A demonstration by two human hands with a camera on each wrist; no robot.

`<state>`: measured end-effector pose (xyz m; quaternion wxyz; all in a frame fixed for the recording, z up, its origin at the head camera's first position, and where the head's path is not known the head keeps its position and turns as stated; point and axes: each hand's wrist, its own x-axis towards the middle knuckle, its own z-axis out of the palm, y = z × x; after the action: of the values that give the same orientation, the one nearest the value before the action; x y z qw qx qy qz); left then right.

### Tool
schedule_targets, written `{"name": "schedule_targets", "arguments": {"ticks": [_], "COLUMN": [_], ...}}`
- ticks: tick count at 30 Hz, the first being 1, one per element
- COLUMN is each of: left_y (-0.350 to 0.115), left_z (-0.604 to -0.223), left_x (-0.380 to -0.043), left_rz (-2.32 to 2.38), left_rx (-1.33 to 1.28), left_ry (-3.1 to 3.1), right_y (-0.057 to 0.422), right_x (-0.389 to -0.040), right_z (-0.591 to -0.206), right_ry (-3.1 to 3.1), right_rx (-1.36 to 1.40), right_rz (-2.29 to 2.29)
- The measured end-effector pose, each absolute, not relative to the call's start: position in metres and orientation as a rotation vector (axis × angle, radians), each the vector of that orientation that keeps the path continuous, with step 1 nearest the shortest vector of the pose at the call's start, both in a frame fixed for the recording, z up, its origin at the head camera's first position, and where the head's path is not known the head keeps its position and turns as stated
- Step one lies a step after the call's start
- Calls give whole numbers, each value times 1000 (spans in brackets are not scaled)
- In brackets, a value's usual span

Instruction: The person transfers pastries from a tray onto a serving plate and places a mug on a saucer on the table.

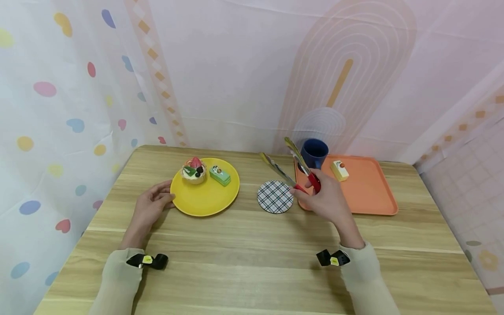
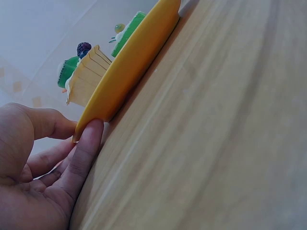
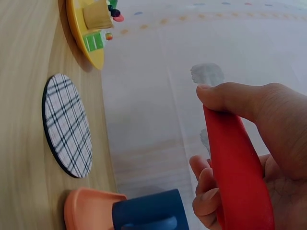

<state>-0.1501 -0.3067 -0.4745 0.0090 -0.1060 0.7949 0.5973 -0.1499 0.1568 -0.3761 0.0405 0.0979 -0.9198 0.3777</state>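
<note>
My left hand [image 1: 151, 204] pinches the left rim of a yellow plate [image 1: 204, 203], thumb and fingers at its edge in the left wrist view. On the plate sit a fruit tart [image 1: 194, 171] topped with a strawberry and dark berries, and a green cake slice [image 1: 220, 175]. My right hand [image 1: 324, 197] grips metal tongs [image 1: 280, 169] by their red handles [image 3: 237, 177]. The tongs' arms are spread, with nothing between their tips, above the table near a checked round coaster [image 1: 275, 197].
An orange tray [image 1: 370, 192] lies at the right, carrying a yellow cake slice [image 1: 339, 170] and a dark blue mug [image 1: 315, 152] at its back left corner. A patterned cloth [image 1: 236, 87] hangs behind the wooden table [image 1: 244, 262].
</note>
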Motion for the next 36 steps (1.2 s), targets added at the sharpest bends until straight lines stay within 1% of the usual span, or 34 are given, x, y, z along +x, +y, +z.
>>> {"name": "schedule_targets", "arguments": {"ticks": [14, 25, 36], "left_y": [-306, -307, -306], "left_z": [-475, -475, -474], "left_x": [-151, -151, -151], "left_rz": [1891, 1887, 1880], "left_rx": [-322, -340, -350], "left_ry": [2463, 2466, 2477], "right_y": [182, 198, 212], "right_x": [-150, -151, -152], "right_z": [-374, -372, -371], "right_ry": [-2774, -2789, -2791], "right_rx": [218, 79, 26], "right_rz": [1115, 1055, 1019]}}
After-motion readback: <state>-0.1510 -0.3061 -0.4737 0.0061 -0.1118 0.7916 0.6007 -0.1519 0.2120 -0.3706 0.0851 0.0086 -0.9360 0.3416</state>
